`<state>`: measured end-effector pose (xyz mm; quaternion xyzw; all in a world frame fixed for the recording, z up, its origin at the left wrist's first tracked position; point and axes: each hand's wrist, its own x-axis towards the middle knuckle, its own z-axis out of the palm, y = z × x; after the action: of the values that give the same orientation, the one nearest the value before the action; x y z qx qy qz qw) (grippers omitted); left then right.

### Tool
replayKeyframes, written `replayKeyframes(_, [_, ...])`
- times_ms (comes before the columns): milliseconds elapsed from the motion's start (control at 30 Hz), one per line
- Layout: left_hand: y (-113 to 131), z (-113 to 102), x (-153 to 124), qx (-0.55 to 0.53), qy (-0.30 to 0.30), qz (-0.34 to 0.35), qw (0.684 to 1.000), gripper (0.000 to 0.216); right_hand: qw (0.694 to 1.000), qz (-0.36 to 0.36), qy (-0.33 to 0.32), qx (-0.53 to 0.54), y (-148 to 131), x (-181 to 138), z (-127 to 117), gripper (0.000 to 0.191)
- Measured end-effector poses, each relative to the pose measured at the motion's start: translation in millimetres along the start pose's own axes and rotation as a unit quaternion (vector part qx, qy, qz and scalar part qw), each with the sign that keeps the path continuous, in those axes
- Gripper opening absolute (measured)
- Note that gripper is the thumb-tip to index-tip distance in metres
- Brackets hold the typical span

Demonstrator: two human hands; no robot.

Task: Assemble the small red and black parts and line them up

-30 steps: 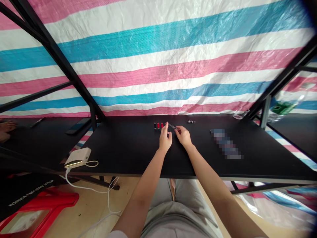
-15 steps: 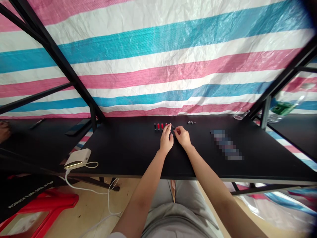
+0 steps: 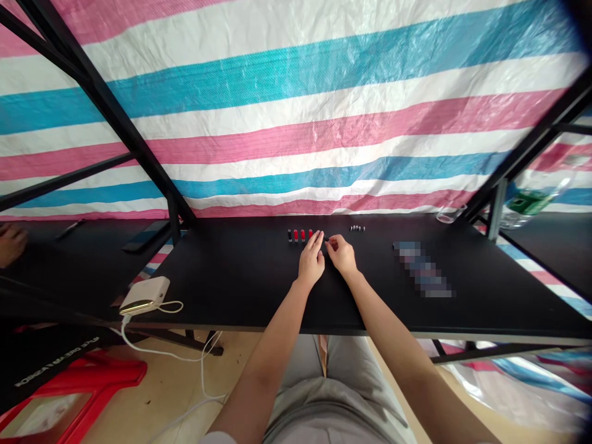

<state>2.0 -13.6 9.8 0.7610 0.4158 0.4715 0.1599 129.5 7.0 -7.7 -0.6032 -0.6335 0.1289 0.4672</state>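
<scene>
Side by side near the middle of the black table (image 3: 240, 277) are my two hands. My left hand (image 3: 311, 262) rests with its fingers stretched forward and its thumb apart, fingertips beside a small red cylinder (image 3: 311, 234). My right hand (image 3: 341, 254) pinches a small dark cylinder (image 3: 326, 238) between thumb and fingers, partly hidden and close to the left fingertips. Left of them a black cylinder (image 3: 290, 235) and red cylinders (image 3: 296, 235) with silvery ends stand in a row. Several tiny shiny metal pieces (image 3: 357, 229) lie behind my right hand.
A white box (image 3: 150, 290) with a cable sits at the table's left front. A blurred flat item (image 3: 423, 269) lies to the right. A clear round object (image 3: 448, 216) is at the back right, beside the black frame (image 3: 497, 209). Another person's hand (image 3: 13, 243) shows far left.
My hands keep almost the same place; the left fingers and the dark cylinder have shifted slightly. At the far left, the other person's hand has come further into view.
</scene>
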Motion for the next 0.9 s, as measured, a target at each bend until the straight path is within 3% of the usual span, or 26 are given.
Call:
replayKeyframes(267, [-3,3,0,-0.055,0.016,0.003,0.998,0.054,1.0,0.006,0.004,-0.011,1,0,0,0.02])
replayKeyframes(433, [-7,4,2,-0.11,0.116,-0.1,0.982,0.049,0.996,0.033,0.027,-0.082,-5,3,4,0.016])
replayKeyframes(567, [-11,1,5,-0.16,0.194,-0.198,0.948,0.039,0.994,0.087,-0.014,-0.062,-9,13,8,0.015])
replayKeyframes(700, [-13,0,6,-0.193,0.214,-0.226,0.931,0.035,0.988,0.133,-0.047,-0.068,-13,23,13,0.01])
replayKeyframes(900, [-21,3,6,-0.206,0.228,-0.242,0.921,0.032,0.981,0.129,-0.08,-0.118,-18,31,22,0.008])
